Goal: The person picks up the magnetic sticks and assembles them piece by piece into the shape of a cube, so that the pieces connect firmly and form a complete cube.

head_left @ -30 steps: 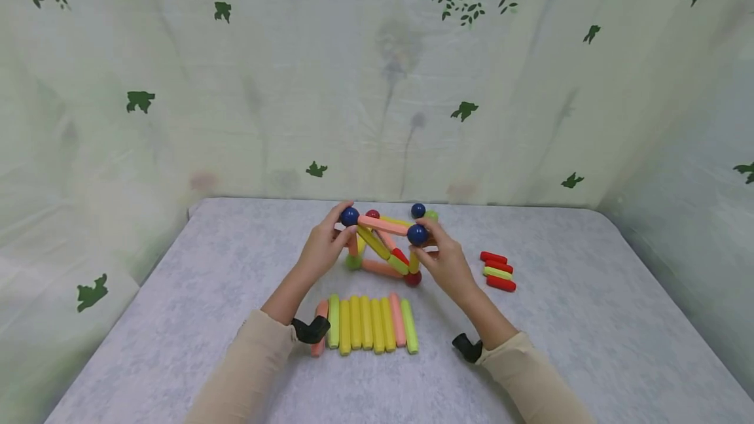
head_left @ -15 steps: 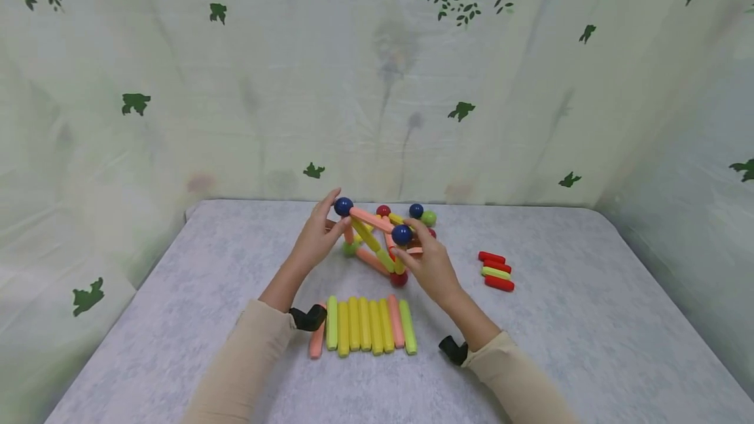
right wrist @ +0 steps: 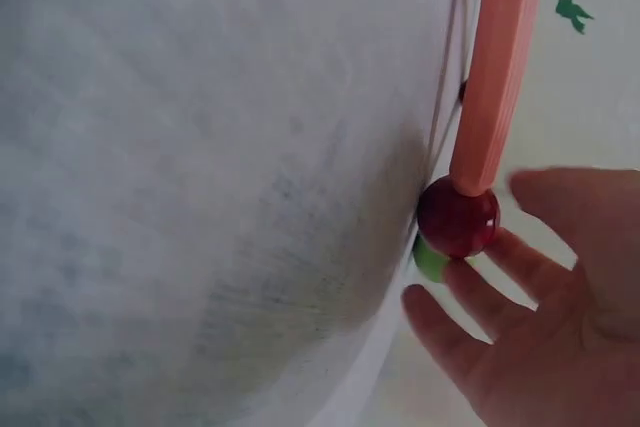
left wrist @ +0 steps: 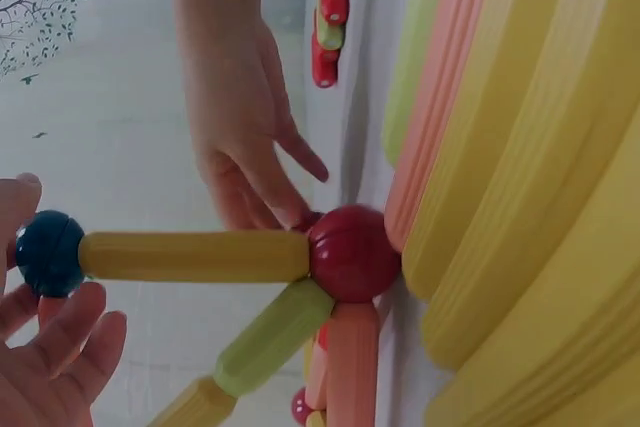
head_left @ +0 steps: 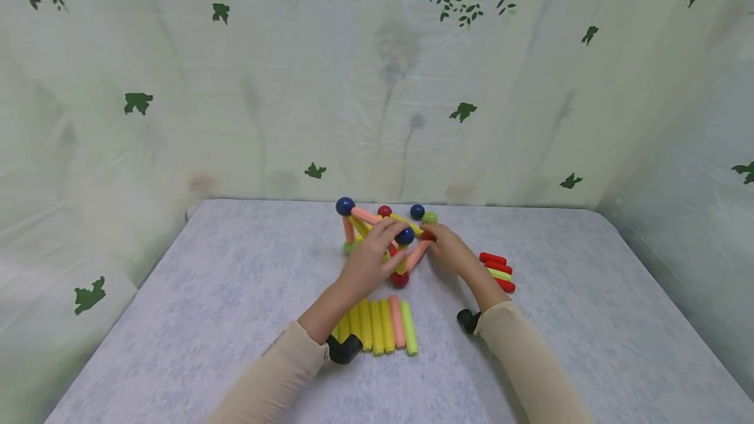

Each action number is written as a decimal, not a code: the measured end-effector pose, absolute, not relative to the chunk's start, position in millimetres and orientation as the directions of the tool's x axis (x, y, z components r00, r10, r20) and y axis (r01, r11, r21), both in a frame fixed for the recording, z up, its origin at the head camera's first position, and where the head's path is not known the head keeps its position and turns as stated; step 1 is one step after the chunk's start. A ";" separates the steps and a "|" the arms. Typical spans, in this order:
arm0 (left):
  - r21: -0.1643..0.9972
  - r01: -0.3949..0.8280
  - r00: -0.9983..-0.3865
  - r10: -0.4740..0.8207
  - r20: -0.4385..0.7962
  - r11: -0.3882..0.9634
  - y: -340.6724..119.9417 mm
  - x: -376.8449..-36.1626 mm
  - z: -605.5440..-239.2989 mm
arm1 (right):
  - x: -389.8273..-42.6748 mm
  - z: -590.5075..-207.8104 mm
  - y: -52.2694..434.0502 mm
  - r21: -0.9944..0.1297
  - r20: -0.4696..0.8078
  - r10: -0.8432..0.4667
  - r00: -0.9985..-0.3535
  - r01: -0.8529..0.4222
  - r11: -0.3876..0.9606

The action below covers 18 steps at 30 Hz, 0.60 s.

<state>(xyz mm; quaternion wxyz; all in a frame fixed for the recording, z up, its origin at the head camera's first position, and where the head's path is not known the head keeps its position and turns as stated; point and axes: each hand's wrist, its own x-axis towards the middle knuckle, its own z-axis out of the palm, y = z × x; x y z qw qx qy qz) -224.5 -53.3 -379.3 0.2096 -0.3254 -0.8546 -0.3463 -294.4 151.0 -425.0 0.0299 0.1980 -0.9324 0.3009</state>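
Observation:
A frame of magnetic sticks and balls stands on the table's far half. My left hand holds the blue ball at its near top corner, fingers around the ball in the left wrist view. A yellow stick joins this ball to a red ball at the base. My right hand has its fingers and thumb around another red ball at the right corner, where a pink stick ends. A second blue ball tops the left corner. The left hand hides part of the frame's middle.
Yellow, pink and light green sticks lie in a row nearer me, partly behind the left forearm. Short red and light green sticks lie to the right. A loose blue ball and green ball sit behind the frame.
My left hand has moved right, from the left blue ball to the near one. My right hand has left the near blue ball and moved to the red ball at right.

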 end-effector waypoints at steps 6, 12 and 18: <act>0.490 0.656 -0.739 0.358 0.570 0.573 -47.5 -222.4 -380.0 | -297.9 -428.7 151.2 -0.432 0.082 -0.362 -0.928 -0.361 0.826; 0.538 0.641 -0.751 0.305 0.585 0.547 -57.6 -224.9 -380.1 | -285.7 -424.9 150.2 -0.363 0.014 -0.341 -0.940 -0.323 0.874; 0.567 0.598 -0.780 0.251 0.572 0.567 -68.6 -229.2 -382.6 | -272.0 -422.5 149.1 -0.354 -0.033 -0.312 -0.949 -0.281 0.892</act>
